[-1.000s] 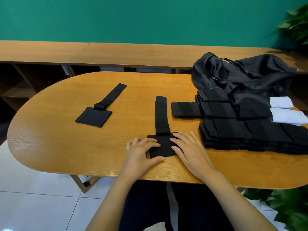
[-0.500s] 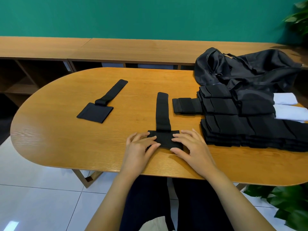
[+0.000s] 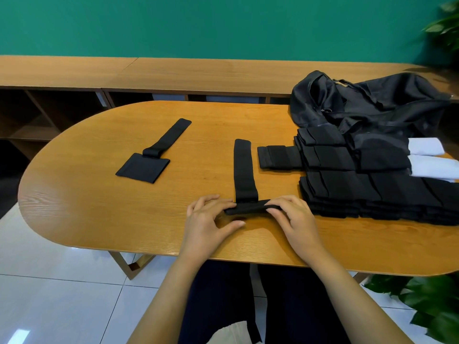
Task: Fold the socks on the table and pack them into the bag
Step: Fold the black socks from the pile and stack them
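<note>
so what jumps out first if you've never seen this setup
The left hand and right hand at the near edge of the table, pinching the end of a long black sock. To their right lies a big pile of socks, mostly black, with a crumpled black bag behind it.

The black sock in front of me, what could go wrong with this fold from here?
1. The left hand and right hand grip only the rolled near end of the black sock. Its long strip lies loose and could skew the fold.
2. The roll sits near the front edge of the table. If released early, it might spring open.
3. The stack of folded socks lies close beside the right hand, so a wide move could knock it.
</note>
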